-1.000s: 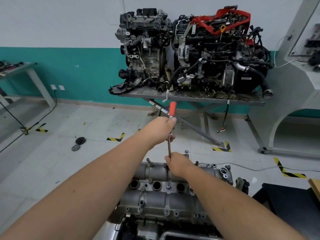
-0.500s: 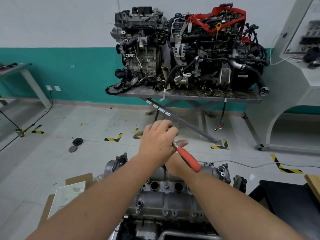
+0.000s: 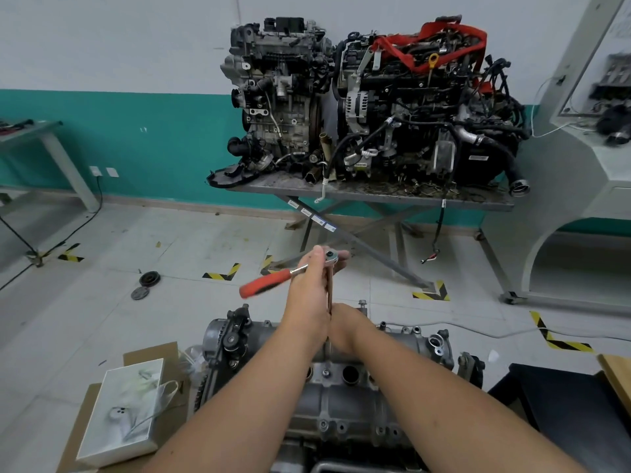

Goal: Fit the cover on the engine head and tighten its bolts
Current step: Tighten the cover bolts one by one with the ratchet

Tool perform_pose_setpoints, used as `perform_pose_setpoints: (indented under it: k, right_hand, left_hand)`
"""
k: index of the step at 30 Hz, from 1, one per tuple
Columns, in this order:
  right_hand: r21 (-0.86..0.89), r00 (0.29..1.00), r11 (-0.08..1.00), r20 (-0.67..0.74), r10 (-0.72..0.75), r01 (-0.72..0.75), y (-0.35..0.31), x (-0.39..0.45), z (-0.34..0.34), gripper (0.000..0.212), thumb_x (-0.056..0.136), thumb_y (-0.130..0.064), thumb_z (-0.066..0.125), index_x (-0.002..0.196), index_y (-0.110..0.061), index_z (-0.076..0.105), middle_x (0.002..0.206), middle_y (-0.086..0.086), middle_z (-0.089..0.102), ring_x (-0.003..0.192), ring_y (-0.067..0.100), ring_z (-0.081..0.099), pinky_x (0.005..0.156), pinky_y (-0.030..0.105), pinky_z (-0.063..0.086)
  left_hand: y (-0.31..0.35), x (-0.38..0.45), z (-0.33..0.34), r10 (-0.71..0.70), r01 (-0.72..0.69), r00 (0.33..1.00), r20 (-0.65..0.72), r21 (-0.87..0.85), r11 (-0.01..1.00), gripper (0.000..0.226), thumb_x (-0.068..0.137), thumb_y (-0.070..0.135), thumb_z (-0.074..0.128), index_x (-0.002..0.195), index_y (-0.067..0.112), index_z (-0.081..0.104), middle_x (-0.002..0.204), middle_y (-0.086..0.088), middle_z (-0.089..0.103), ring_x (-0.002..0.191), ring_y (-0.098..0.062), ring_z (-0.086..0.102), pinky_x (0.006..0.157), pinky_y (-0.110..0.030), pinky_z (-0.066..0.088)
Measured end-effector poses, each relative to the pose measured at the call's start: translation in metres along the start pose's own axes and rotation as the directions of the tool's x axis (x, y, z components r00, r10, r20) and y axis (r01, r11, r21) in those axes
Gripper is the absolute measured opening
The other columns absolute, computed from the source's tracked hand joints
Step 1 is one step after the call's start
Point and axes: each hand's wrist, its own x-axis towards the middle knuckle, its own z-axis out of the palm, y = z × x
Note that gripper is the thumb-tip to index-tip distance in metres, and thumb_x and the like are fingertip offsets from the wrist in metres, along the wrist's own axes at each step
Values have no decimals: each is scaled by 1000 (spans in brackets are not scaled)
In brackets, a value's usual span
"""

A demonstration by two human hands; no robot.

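Note:
The grey metal cover (image 3: 345, 404) sits on the engine head in front of me, with round plug holes along its top. A ratchet wrench (image 3: 269, 281) with a red handle stands on a long extension bar over the cover's far edge, its handle pointing left. My left hand (image 3: 310, 291) grips the ratchet's head at the top of the bar. My right hand (image 3: 345, 327) is curled round the bar lower down, just above the cover. The socket and the bolt under it are hidden by my hands.
Two complete engines (image 3: 368, 107) stand on a steel table (image 3: 375, 198) against the teal wall. A white box (image 3: 123, 411) on cardboard lies left of the engine head. A black surface (image 3: 566, 404) is at the right. Pulley discs (image 3: 146, 283) lie on the tiled floor.
The red handle has swung round from pointing up, through the right, to pointing left. My left hand has shifted to the ratchet head. My right hand stayed on the bar.

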Motion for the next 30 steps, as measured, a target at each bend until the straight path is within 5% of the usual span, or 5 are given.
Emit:
perform_pose_setpoints:
  k: [12,17,20,24,30]
  right_hand:
    - [-139,999,990,-33,-31,26,4,0,2,36,105,-31,34,120,-7,56,123,15,61,112,33,58,89,36,47]
    - [-142,999,990,-46,-15,9,4,2,5,38,105,-36,33,120,-9,57,122,14,64,110,32,59,86,36,46]
    - [-177,998,984,-50,-37,27,5,2,6,32,105,-30,34,117,-9,55,119,12,63,103,31,58,78,35,44]
    - [-151,997,987,-53,-55,46,6,1,7,22,104,-25,39,108,-10,54,114,14,62,102,33,59,75,34,43]
    - [-125,996,991,-69,-48,39,2,-4,5,33,104,-31,36,113,-7,58,114,15,64,106,34,60,83,37,47]
  left_hand:
    - [30,3,-23,-286,323,920,269,-104,941,23,81,21,65,101,17,55,100,-4,72,99,-16,67,95,-35,40]
    - [33,12,-12,-362,363,932,-17,21,932,26,101,41,50,103,17,60,86,2,75,82,-10,72,87,-38,39]
    - [45,15,-6,-241,261,965,-100,387,884,28,105,36,39,103,14,56,74,2,73,66,-11,71,71,-33,44]
    - [64,20,-1,-195,56,976,92,766,641,26,105,29,37,104,11,55,87,-4,74,77,-18,74,69,-33,46]
    - [57,16,6,-39,-474,872,487,825,-308,25,103,40,40,86,22,44,82,1,49,74,-21,53,57,-32,33]
